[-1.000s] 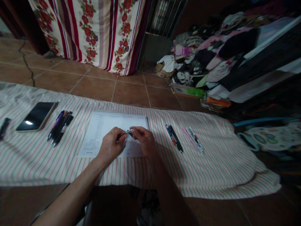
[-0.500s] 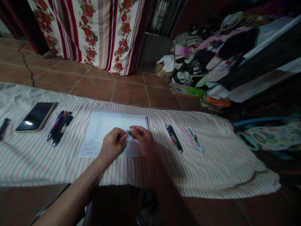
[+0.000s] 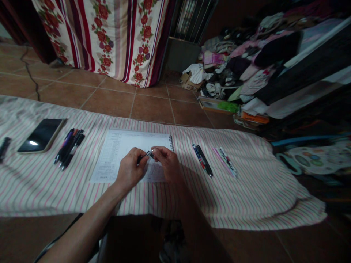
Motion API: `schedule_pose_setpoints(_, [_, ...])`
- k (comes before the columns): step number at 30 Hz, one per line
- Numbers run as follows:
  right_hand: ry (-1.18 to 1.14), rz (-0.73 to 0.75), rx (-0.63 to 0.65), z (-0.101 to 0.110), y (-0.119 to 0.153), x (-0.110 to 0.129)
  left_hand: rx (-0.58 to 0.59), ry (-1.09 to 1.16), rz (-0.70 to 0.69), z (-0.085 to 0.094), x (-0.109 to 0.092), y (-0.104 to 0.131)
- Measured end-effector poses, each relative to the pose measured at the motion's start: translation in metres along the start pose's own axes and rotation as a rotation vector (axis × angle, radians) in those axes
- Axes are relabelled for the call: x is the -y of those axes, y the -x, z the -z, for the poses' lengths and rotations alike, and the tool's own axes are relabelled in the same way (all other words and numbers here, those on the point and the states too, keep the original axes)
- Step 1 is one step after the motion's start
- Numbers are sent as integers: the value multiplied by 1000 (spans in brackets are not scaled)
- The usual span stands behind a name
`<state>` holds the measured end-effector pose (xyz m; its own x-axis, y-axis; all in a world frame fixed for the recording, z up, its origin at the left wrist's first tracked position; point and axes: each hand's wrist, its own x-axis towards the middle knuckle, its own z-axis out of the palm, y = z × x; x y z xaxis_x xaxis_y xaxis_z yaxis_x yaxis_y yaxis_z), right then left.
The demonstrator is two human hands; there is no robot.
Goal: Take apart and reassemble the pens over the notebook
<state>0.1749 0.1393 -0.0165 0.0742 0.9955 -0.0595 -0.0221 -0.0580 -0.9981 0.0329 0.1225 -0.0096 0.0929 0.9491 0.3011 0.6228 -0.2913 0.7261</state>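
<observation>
The left hand and right hand meet over a white spiral-bound notebook, each pinching one end of a slim dark pen with a silvery tip, so the pen hangs level just above the page. The thin, printed paper lies flat on a soft pink-striped cloth. Right of the grip lie two dark pens; well to its left, a bundle of pens and a glossy black phone.

Left hand: forearm bare, angled inward, fingers curled, pinching grip. Right hand: forearm bare, fingers bent, thumb and forefinger pinched, fingertips meeting those of the left grip.
</observation>
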Motion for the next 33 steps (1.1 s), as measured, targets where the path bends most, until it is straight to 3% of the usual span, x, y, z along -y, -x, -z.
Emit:
schedule_pose_setpoints(5, [16, 20, -5, -1, -1, -3, -16, 14, -6, 1, -1, 0])
schedule_pose_setpoints(8, [8, 49, -17, -1, -1, -4, 0, 125, 124, 0, -2, -2])
schedule_pose_setpoints(12, [122, 214, -65, 0, 1, -3, 47, 601, 431, 2, -3, -7])
schedule_pose_setpoints(15, [299, 368, -72, -1, 6, 0, -13, 977, 649, 9, -6, -12])
schedule_pose_setpoints(22, [653, 568, 120, -8, 13, -3, -197, 1510, 1017, 26, -10, -24])
schedule_pose_setpoints(25, [725, 618, 216, -10, 13, -4, -263, 1657, 1073, 27, -11, -27])
schedule_pose_setpoints(29, [727, 705, 306, -15, 15, -4, -269, 1711, 1079, 27, -10, -28])
schedule_pose_setpoints(33, [639, 788, 239, -22, 18, -2, -209, 1705, 1066, 25, -8, -26])
